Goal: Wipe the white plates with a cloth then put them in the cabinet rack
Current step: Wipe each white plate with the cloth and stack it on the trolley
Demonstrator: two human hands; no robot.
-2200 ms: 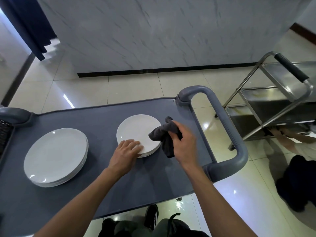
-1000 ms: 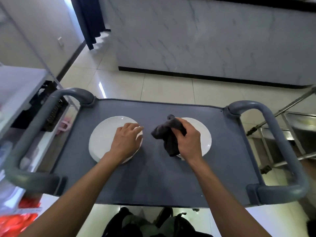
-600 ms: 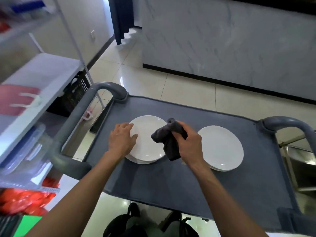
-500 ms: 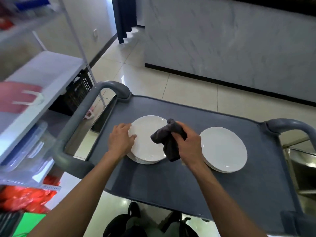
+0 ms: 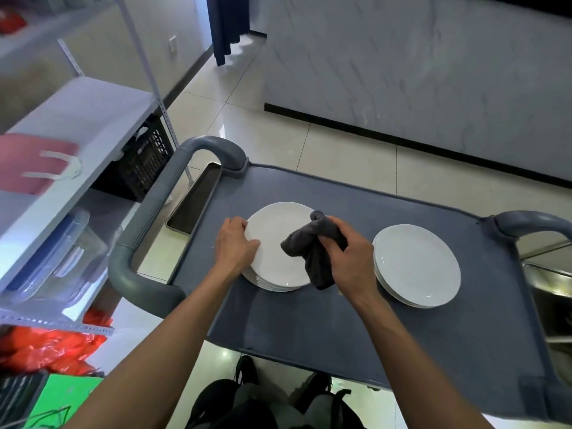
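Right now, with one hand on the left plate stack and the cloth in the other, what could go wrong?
1. The left hand grips only the rim of the top plate; lifting it so, it might slip back onto the stack.
2. The cloth in the right hand hangs bunched, so it may wipe unevenly.
3. The second stack lies beside the right forearm, which could bump it.

No legible text, label, brand, number or sign is found on any surface in view. The plates, cloth, cart and shelving carry no readable marking, and the items on the shelves at the left are too blurred for any lettering to be made out.
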